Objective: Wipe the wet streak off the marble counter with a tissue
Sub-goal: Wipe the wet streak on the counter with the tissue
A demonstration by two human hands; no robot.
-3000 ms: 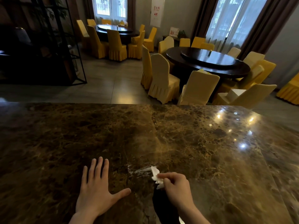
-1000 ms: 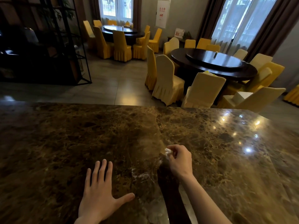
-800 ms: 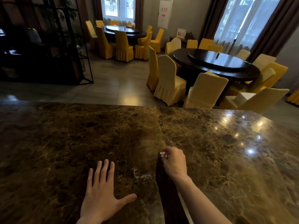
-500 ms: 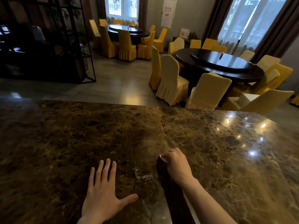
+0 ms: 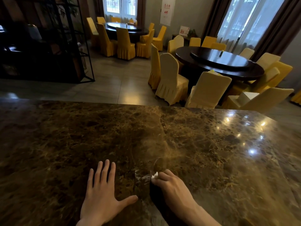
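The brown marble counter fills the lower half of the head view. My right hand is closed around a small white tissue, only a corner of which pokes out past the fingertips, pressed onto the stone. A pale wet streak glistens just left of the tissue, and a faint smear runs up from it. My left hand lies flat on the counter with its fingers spread, to the left of the streak and holding nothing.
The counter's far edge runs across the middle of the view. Beyond it are two dark round tables with yellow-covered chairs and a black metal shelf at the left. Ceiling lights reflect on the counter's right side.
My right hand has pulled the tissue back toward me along the streak, from farther out on the counter to beside the wet patch. My left hand has stayed flat in place.
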